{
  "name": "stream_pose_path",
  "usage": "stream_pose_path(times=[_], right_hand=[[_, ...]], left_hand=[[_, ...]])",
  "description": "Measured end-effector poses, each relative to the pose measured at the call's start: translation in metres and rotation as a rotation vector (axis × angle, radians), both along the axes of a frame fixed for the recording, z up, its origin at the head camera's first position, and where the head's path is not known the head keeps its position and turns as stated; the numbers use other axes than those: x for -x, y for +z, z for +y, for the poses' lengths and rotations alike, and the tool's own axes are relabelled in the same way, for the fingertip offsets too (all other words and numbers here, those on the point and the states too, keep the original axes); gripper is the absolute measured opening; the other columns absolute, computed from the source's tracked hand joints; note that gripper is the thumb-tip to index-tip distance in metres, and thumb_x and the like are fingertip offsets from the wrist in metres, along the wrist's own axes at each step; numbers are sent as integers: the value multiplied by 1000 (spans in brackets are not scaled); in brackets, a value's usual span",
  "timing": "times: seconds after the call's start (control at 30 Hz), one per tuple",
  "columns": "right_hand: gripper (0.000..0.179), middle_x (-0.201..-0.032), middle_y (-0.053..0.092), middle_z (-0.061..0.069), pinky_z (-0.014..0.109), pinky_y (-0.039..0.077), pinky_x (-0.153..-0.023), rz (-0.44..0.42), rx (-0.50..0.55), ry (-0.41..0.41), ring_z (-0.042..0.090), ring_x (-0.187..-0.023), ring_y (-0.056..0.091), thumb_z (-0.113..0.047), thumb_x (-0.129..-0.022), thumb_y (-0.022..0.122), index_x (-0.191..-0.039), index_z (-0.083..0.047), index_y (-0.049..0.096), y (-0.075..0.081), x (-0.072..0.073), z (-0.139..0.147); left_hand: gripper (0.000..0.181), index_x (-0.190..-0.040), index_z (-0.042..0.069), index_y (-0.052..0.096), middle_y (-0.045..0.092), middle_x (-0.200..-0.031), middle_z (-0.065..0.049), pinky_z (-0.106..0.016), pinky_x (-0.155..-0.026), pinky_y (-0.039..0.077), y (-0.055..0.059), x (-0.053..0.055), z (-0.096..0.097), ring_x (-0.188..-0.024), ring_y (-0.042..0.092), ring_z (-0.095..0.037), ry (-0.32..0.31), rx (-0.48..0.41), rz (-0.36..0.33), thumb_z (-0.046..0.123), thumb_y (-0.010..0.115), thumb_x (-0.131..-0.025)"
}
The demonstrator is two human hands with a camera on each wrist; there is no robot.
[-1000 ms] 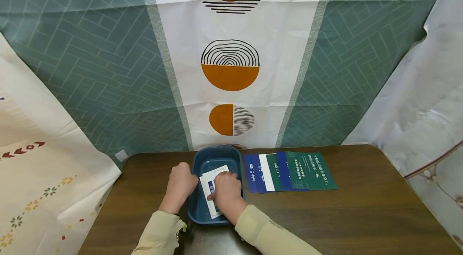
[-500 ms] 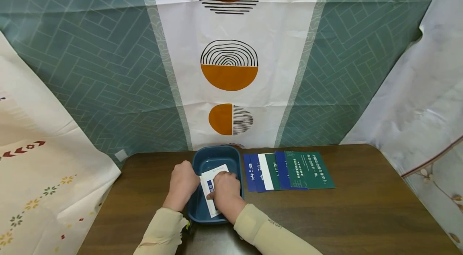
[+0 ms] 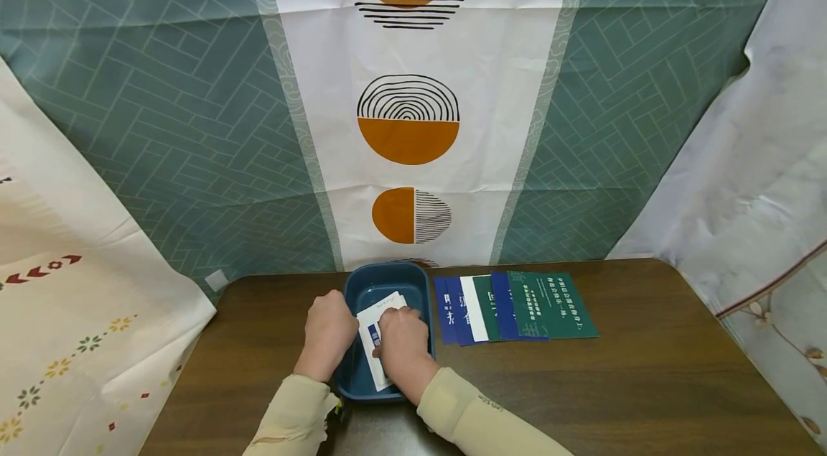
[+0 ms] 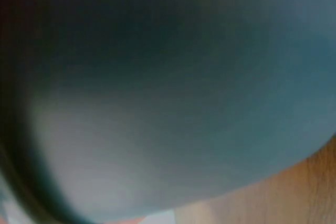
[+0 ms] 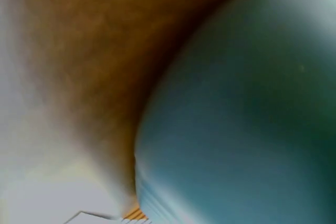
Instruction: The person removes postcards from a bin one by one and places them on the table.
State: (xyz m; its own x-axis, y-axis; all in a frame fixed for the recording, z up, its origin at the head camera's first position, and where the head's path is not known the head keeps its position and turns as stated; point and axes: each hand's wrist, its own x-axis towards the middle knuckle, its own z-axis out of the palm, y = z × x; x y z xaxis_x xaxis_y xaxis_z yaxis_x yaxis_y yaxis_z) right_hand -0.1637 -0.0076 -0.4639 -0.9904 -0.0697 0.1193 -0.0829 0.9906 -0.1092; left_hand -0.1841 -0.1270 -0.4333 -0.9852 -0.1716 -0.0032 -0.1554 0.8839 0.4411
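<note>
A dark blue tray (image 3: 349, 388) stands on the table with a small stack of white cards (image 3: 370, 323) inside, the top one bearing blue print. My left hand (image 3: 327, 334) grips the tray's left rim; its curled fingers are mostly hidden, and its thumb side lies close to the cards' upper left corner. Over the cards, my right hand (image 3: 403, 348) holds them, the thumb on the printed face and the other fingers turned out of sight. Both wrist views are blurred, filled by the tray wall (image 4: 184, 145) on the left and the tray wall (image 5: 236, 145) on the right.
To the tray's right, a fanned row of blue, white and green cards (image 3: 555, 305) lies overlapping on the brown wooden table (image 3: 614, 391). A patterned cloth (image 3: 407, 47) hangs behind the table's back edge, with pale cloths at both sides.
The top white card has shifted slightly up and left against the card beneath it, under my right hand. My left hand stays at the rim, and the fanned row is unchanged.
</note>
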Motion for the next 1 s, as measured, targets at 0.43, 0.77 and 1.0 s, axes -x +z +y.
stream_pose_path(times=[0.43,0.77,1.0], right_hand=[[31,-74,63,6,31,52,-53,39,161,85,15,-60,60,-18,-71,78,-94,-1,67,13,5,19],[27,-74,67,7,27,50,-48,-100,411,104,12,-57,61,-16,-78,73,-98,0,64,23,2,29],[26,-78,67,7,24,49,-46,-143,495,87,8,-54,58,-16,-79,73,-98,-1,64,26,2,36]], left_hand=[[16,-88,-8,65,61,-65,-15,-36,-43,50,1,-3,1,-45,53,-20,-7,-32,-11,4,65,-77],[16,-87,-9,65,60,-63,-14,-27,-37,43,-2,-3,1,-44,52,-19,4,-40,-15,4,64,-77],[16,-89,-8,65,62,-66,-16,-35,-40,49,-2,-5,5,-44,52,-19,4,-26,13,3,63,-77]])
